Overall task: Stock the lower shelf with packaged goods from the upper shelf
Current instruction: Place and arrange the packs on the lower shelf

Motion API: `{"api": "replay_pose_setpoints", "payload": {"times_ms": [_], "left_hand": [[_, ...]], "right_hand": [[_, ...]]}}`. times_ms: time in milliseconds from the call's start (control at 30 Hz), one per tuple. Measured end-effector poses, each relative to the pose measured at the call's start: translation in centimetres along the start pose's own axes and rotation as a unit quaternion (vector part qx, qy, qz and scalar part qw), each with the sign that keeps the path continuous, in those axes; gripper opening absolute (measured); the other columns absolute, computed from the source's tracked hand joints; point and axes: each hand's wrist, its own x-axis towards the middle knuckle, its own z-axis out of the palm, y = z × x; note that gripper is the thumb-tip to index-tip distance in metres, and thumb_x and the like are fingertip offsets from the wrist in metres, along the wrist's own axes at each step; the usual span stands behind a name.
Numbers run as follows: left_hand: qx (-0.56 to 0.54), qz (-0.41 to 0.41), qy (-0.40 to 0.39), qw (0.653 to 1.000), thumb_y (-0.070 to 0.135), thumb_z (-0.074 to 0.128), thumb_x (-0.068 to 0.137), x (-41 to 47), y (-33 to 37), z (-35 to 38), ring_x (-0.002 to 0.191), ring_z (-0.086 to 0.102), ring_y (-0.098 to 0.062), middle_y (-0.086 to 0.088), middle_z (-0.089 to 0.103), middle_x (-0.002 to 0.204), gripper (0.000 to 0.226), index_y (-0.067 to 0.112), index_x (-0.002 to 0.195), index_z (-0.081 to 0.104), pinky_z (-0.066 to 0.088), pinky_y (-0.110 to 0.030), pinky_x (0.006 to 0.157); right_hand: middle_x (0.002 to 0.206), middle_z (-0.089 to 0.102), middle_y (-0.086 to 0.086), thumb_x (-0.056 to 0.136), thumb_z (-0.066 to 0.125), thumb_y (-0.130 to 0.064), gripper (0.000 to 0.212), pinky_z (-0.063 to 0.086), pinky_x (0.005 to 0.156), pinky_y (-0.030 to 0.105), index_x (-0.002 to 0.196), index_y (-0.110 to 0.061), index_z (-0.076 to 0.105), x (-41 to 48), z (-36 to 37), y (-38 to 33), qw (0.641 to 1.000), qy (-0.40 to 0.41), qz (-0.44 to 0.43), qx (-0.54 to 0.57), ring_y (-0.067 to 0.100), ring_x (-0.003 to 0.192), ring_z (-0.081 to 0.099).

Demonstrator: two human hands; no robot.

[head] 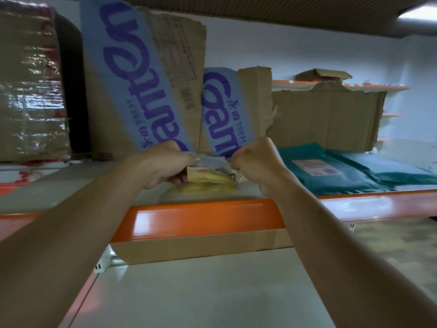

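While the left hand [163, 166] and the right hand [257, 162] each pinched one end of the yellow packet [212, 176], just above and behind the orange shelf rail [201, 218], the slick wrapper could have slipped from so small a hold and caught on that rail.

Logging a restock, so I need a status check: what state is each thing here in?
yellow packet, gripped by both hands at the upper shelf
left hand, curled round packet's left end
right hand, pinching packet's right end
tall printed carton, standing on end, top ragged
short printed carton, standing, top flap torn
plain carton, top edge torn
teal mailers, lying flat
taped box, wrapped shut
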Motion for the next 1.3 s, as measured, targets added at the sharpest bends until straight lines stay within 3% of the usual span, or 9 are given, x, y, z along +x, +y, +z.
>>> {"api": "replay_pose_setpoints", "payload": {"times_ms": [67,167,400,567,667,800,933,1067,1300], "left_hand": [[-0.069,0.005,-0.013,0.998,0.018,0.059,0.094,0.0,0.1,0.0,0.073,0.063,-0.018,-0.016,0.068,0.091,0.018,0.002,0.101,0.061,0.056,-0.027,0.064],[-0.146,0.003,-0.016,0.989,0.010,0.058,0.093,-0.4,0.6,0.3,0.065,0.067,-0.011,-0.013,0.068,0.091,0.020,0.001,0.111,0.057,0.053,-0.019,0.052],[-0.177,0.011,0.009,0.984,-0.002,0.057,0.087,-1.2,0.7,0.4,0.060,0.064,-0.011,-0.014,0.061,0.092,0.039,-0.001,0.125,0.049,0.050,-0.019,0.050],[-0.231,-0.011,0.013,0.973,-0.011,0.052,0.084,-2.0,0.2,-0.1,0.049,0.064,-0.009,-0.010,0.055,0.083,0.052,-0.004,0.134,0.041,0.050,-0.018,0.048],[-0.279,-0.031,0.006,0.960,-0.014,0.050,0.085,-2.6,-0.2,-0.3,0.063,0.067,-0.016,-0.016,0.056,0.100,0.041,-0.009,0.126,0.048,0.053,-0.019,0.050],[-0.382,-0.033,0.013,0.923,-0.012,0.044,0.088,-2.8,-0.5,-0.5,0.066,0.069,-0.018,-0.020,0.058,0.107,0.028,-0.002,0.114,0.051,0.055,-0.014,0.054],[-0.445,-0.019,0.000,0.895,-0.009,0.042,0.091,-3.7,-0.4,-0.1,0.059,0.069,-0.014,-0.020,0.065,0.090,0.021,-0.003,0.106,0.056,0.048,-0.010,0.046],[-0.422,-0.005,0.005,0.906,-0.012,0.051,0.084,-5.1,-0.4,0.4,0.075,0.066,-0.017,-0.012,0.067,0.075,0.027,-0.002,0.067,0.070,0.057,-0.022,0.069],[-0.322,-0.026,0.045,0.945,0.011,0.060,0.091,-8.9,0.8,-0.8,0.056,0.069,-0.020,-0.010,0.070,0.071,0.005,0.008,0.094,0.062,0.058,-0.031,0.052]], "right_hand": [[0.088,0.066,0.011,0.074,0.066,-0.001,0.026,0.060,0.072,0.041,0.099,0.005,0.064,-0.3,-0.2,0.0,1.000,-0.002,-0.004,-0.006,0.028,0.084,0.067],[0.099,0.068,0.014,0.075,0.070,-0.006,0.031,0.059,0.080,0.049,0.103,0.000,0.060,-0.6,-0.2,0.1,1.000,0.000,-0.016,-0.001,0.028,0.093,0.065],[0.093,0.070,0.018,0.075,0.067,-0.006,0.019,0.057,0.078,0.044,0.092,0.001,0.071,-1.2,-0.6,-0.3,1.000,0.004,0.004,-0.020,0.037,0.094,0.067],[0.105,0.068,0.020,0.074,0.068,-0.003,0.034,0.058,0.080,0.041,0.107,0.001,0.061,-1.2,-0.3,-0.1,0.996,-0.013,0.040,0.077,0.033,0.097,0.067],[0.099,0.068,0.019,0.079,0.064,-0.002,0.030,0.059,0.080,0.043,0.109,0.000,0.061,-1.4,-0.6,-0.1,0.984,-0.034,0.086,0.151,0.031,0.089,0.068],[0.096,0.060,0.009,0.088,0.062,0.000,0.022,0.058,0.054,0.029,0.109,-0.005,0.059,-1.7,-1.1,-0.7,0.955,-0.080,0.149,0.242,0.023,0.078,0.067],[0.111,0.064,0.017,0.086,0.063,0.004,0.028,0.057,0.054,0.028,0.114,0.000,0.059,-1.7,-1.0,-0.5,0.949,-0.081,0.157,0.263,0.026,0.080,0.071],[0.093,0.072,0.016,0.081,0.068,0.004,0.027,0.058,0.060,0.029,0.108,0.003,0.062,-2.1,-1.2,-0.6,0.953,-0.068,0.144,0.259,0.021,0.071,0.074],[0.098,0.072,0.018,0.074,0.073,0.005,0.031,0.061,0.074,0.044,0.103,0.001,0.066,-4.3,-1.4,-1.9,0.956,-0.054,0.088,0.276,0.031,0.084,0.073]]}}
